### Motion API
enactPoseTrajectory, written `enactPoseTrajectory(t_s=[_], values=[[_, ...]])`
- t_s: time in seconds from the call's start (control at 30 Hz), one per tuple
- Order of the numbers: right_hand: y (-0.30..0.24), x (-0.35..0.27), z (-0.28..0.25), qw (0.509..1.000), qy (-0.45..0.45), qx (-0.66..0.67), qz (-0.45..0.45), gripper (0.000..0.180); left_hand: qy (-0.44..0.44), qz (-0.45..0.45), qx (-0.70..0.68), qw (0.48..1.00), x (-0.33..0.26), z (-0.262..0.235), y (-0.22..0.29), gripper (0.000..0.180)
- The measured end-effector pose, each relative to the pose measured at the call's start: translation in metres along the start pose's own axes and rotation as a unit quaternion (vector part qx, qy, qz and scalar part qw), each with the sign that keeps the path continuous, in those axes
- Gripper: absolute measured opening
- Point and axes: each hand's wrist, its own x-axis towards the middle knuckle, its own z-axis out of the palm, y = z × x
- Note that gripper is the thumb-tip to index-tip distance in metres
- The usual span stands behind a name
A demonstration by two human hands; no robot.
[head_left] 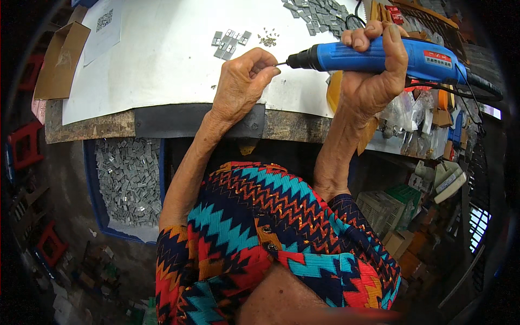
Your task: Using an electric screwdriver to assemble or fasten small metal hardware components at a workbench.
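My right hand [374, 76] is wrapped around a blue electric screwdriver [352, 58], held level above the worktable with its bit pointing left. At the bit's tip, the thumb and fingers of my left hand [244, 78] are pinched together. Whatever sits between those fingertips is too small to make out. Just beyond my left hand, several small grey rectangular parts [230, 43] lie in a cluster on the white sheet. Beside them is a little heap of tiny brass-coloured screws [268, 38].
A larger pile of grey parts [319, 15] covers the far right of the white-topped table [157, 65]. An open cardboard box [62, 62] stands at the left edge. Below it, a blue crate [95, 189] holds many grey pieces. The screwdriver's black cord [482, 86] trails right, over plastic bags.
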Motion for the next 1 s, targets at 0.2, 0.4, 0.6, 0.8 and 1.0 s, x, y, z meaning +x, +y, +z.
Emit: enactPoseTrajectory(t_s=[0.2, 0.4, 0.6, 0.8, 1.0], values=[[-0.001, -0.001, 0.002, 1.0, -0.005, -0.001, 0.012, 0.023, 0.002, 0.007, 0.0, 1.0, 0.0, 0.002, -0.002, 0.012], [-0.003, 0.0, 0.003, 0.999, -0.009, -0.028, 0.016, 0.019, -0.005, 0.006, -0.001, 1.0, 0.0, 0.003, -0.001, 0.011], [-0.001, -0.006, 0.01, 0.994, -0.022, -0.107, -0.001, 0.019, -0.025, 0.023, 0.028, 0.999, -0.003, 0.004, -0.003, 0.01], [0.001, -0.009, 0.021, 0.997, 0.013, -0.062, -0.038, 0.022, -0.039, 0.041, 0.036, 0.998, -0.001, 0.003, 0.0, 0.013], [-0.005, -0.01, 0.014, 0.991, 0.011, -0.132, -0.022, 0.019, -0.044, 0.022, 0.018, 0.999, -0.002, 0.001, 0.001, 0.016]])
